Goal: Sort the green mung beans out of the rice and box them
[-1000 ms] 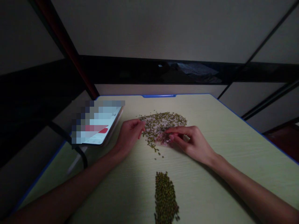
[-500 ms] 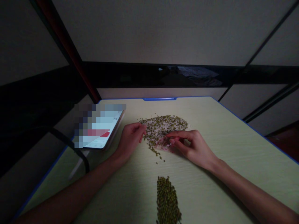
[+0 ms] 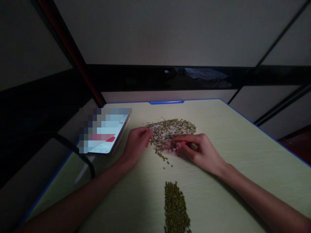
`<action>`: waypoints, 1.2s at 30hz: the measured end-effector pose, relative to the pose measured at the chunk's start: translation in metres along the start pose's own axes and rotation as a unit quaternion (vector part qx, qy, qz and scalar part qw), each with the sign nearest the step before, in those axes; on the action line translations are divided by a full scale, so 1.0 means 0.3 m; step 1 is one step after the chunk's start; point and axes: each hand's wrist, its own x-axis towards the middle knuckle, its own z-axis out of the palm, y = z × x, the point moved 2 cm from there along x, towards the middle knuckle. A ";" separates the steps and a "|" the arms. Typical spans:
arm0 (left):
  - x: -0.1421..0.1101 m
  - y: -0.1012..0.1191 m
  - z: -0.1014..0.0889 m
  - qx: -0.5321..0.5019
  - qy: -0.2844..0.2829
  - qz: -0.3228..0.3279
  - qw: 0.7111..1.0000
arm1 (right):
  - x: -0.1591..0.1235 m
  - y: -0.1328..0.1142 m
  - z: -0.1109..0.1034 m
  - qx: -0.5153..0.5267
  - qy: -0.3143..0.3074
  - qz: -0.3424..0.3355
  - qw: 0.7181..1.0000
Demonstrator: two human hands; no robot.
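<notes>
Dim rm, pale table (image 3: 230, 142) w/ a blue rim (image 3: 167, 102). Mix (image 3: 175, 125) of green beans (image 3: 159, 152) & pale grains (image 3: 167, 132) lies spread mid-table, toward the far edge, w/ a few strays (image 3: 164, 168) off its near side. R hand (image 3: 204, 150) is at the mix's near right: thumb & index tips close tog., can't tell if anything's pinched. L hand (image 3: 138, 142) sits at its left side, fingers curled, thumb by index; can't tell if it holds anything. Heap (image 3: 176, 207), all beans as far as shows, lies apart toward the near edge, cut off by the view. Step in hand, I'd judge: picking over the mix by fingertip. Next move prob. calls for a light, exact pinch on one small pc w/o scattering its neighbours. Further out: phone (image 3: 113, 124), screen lit, by the left edge, dark cable (image 3: 86, 160) just beside; grey panels (image 3: 157, 35) past the far edge.
</notes>
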 end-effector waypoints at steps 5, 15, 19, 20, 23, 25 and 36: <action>-0.001 -0.001 0.001 -0.003 -0.001 -0.002 1.000 | -0.002 -0.002 0.002 -0.001 -0.001 0.000 1.000; -0.003 0.004 -0.001 0.000 -0.004 0.004 1.000 | 0.001 -0.006 0.006 0.009 -0.004 0.006 1.000; -0.005 0.001 -0.003 0.003 -0.004 0.006 1.000 | 0.001 -0.005 0.003 0.001 -0.005 0.018 1.000; -0.005 0.000 -0.003 0.002 -0.004 0.007 1.000 | 0.001 -0.004 0.004 -0.001 -0.008 0.018 1.000; -0.003 -0.002 -0.003 0.000 -0.006 0.008 1.000 | 0.000 -0.003 0.007 -0.004 -0.015 0.012 1.000; -0.002 -0.002 -0.002 -0.002 -0.006 0.008 1.000 | 0.000 -0.005 0.007 -0.003 -0.017 0.008 1.000; -0.001 0.000 0.002 -0.009 -0.005 0.003 1.000 | -0.006 -0.007 -0.003 0.003 -0.009 0.015 1.000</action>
